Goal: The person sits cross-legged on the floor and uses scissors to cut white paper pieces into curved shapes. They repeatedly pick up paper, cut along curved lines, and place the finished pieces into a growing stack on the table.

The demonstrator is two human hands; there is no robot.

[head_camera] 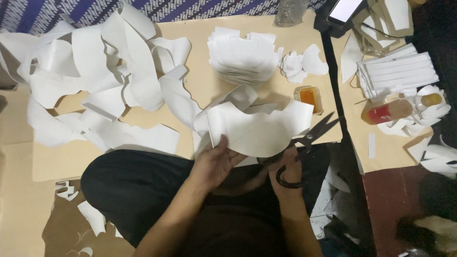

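Note:
My left hand (215,162) grips the lower left edge of a large white sheet (257,128) held up over my lap. My right hand (288,171) is closed in the handles of black scissors (312,138), whose open blades point up and right at the sheet's right edge. A long white strip (178,97) trails from the sheet to the left.
Curled white offcuts (95,71) cover the tan board at left. A stack of cut white pieces (243,57) sits ahead, small scraps (300,64) beside it, an orange-filled cup (309,97), a bottle (388,112), folded white strips (397,71) and a phone (342,12) at right.

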